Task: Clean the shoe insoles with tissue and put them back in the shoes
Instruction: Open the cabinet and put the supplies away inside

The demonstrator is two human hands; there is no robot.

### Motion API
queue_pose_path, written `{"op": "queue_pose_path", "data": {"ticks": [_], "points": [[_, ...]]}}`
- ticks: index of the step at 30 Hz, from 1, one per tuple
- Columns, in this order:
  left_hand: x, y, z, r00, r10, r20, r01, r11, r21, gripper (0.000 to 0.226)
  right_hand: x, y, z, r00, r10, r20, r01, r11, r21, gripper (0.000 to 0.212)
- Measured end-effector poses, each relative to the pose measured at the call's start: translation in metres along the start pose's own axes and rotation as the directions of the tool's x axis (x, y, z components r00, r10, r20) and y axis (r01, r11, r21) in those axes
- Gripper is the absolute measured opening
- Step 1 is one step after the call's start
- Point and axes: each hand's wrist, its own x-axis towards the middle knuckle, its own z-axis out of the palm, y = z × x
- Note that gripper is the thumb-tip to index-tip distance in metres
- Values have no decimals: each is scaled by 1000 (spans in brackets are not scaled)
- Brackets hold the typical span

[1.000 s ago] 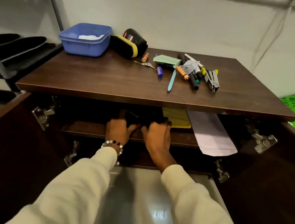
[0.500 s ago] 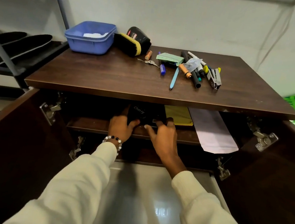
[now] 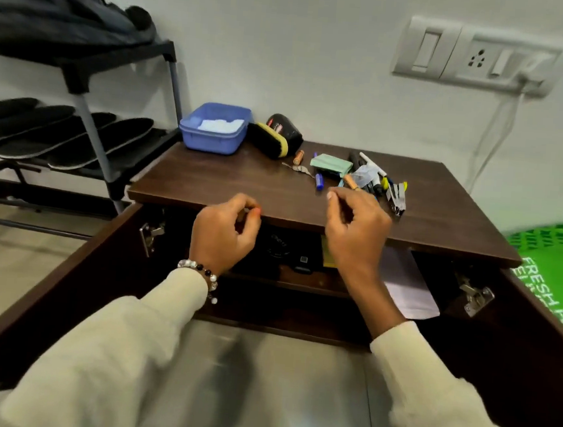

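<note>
Both hands raised in front of the bench (image 3: 208,180), at its front edge, above the open cupboard. Left hand (image 3: 223,234) loosely curled, fingertips drawn toward the thumb, holding nothing visible; beaded bracelet (image 3: 201,272) at the wrist. Right hand (image 3: 356,232) likewise loosely curled and holding nothing that can be made out, fingers bent inward, near the pens (image 3: 373,183) but apart from them. Cream sleeves (image 3: 101,350) on both arms. Insoles (image 3: 100,141) lying side by side on the middle shelf of the rack (image 3: 91,131) at the left, well apart from both hands; dark shoes (image 3: 54,6) on the rack's top shelf, blurred. Blue tub (image 3: 211,140) at the back left corner of the bench, white tissue (image 3: 219,126) inside. Shoe brush (image 3: 269,141) just beside the tub, leaning against a black tin (image 3: 286,131). Battery (image 3: 298,156), keys (image 3: 298,169), green pad (image 3: 331,165) and stapler (image 3: 396,197) scattered along the back right. Cupboard doors (image 3: 49,279) swung wide, hinges (image 3: 474,294) showing. Inside on the shelf, a dark box (image 3: 277,250) with pale lettering, a yellow sheet (image 3: 327,260) and a white envelope (image 3: 408,290) hanging over the shelf edge. Green crate (image 3: 556,255) at the far right. Wall socket (image 3: 474,56) above, cable (image 3: 495,129) running down from it.
</note>
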Motion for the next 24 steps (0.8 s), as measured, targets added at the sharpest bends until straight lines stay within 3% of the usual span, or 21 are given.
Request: {"op": "queue_pose_path", "data": {"ticks": [4, 9, 15, 18, 21, 24], "points": [[56, -1, -12, 993, -109, -44, 110, 994, 12, 10, 59, -1, 20, 983, 89, 160, -81, 995, -52, 15], [129, -22, 19, 921, -320, 224, 283, 942, 182, 24, 128, 18, 71, 892, 304, 334, -262, 951, -164, 23], [182, -29, 74, 798, -528, 289, 483, 848, 218, 46, 169, 39, 124, 754, 459, 470, -420, 887, -191, 32], [192, -32, 94, 759, -547, 353, 450, 833, 323, 61, 176, 46, 148, 726, 466, 506, -447, 879, -167, 42], [188, -36, 109, 751, -590, 297, 499, 801, 331, 59, 177, 52, 168, 681, 461, 569, -436, 879, -190, 47], [185, -34, 113, 773, -589, 234, 520, 801, 296, 52, 176, 58, 179, 687, 483, 543, -467, 866, -180, 51]]}}
